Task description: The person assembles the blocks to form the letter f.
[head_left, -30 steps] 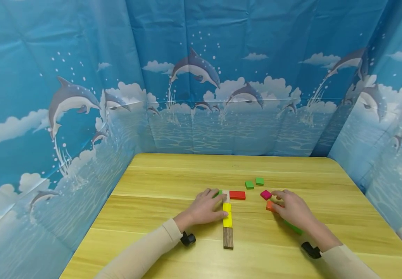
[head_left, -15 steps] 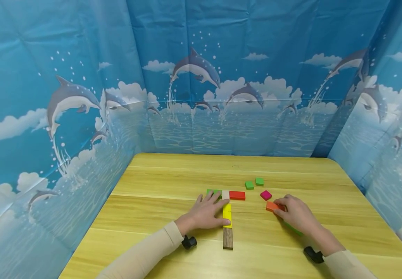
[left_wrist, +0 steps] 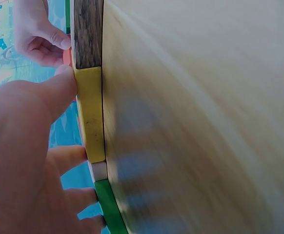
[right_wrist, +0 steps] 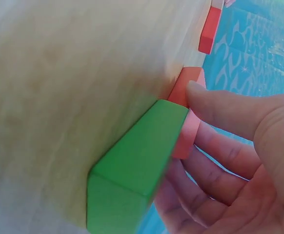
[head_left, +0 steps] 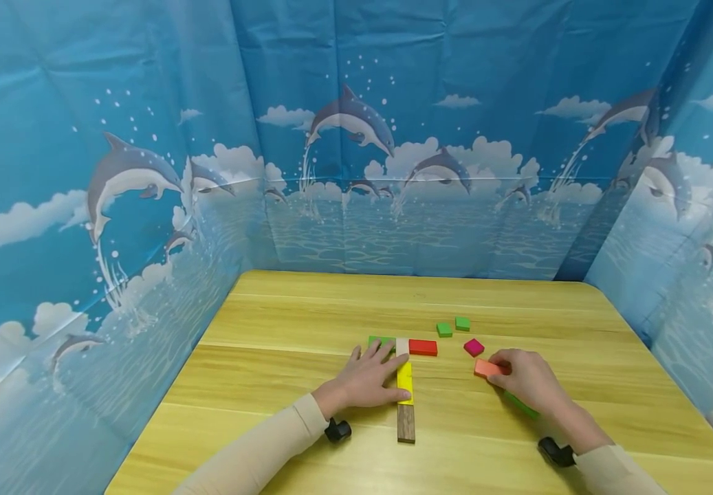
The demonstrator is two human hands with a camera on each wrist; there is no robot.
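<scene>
1. From my remote seat: my left hand (head_left: 368,378) lies flat on the wooden table (head_left: 306,323), fingers straight, thumb and fingertips pressed against the left side of the yellow block (head_left: 404,382). That block sits around the table's middle, a bit toward the near edge.
2. The yellow block is in a line: a dark brown wood block (head_left: 406,423) touching its near end, a small pale block (head_left: 402,345) at its far end. A green block (head_left: 379,341) and a red block (head_left: 423,347) branch left and right from the pale one.
3. My right hand (head_left: 528,380) has its fingers curled on an orange block (head_left: 487,368), right of the line. A long green block (head_left: 520,404) lies under that hand, touching the orange one.
4. Loose bits toward the far edge: a magenta square (head_left: 474,347) and two small green squares (head_left: 453,326), none touching my hands.
5. No containers around, just a dolphin-print backdrop (head_left: 356,137) walling three sides.
</scene>
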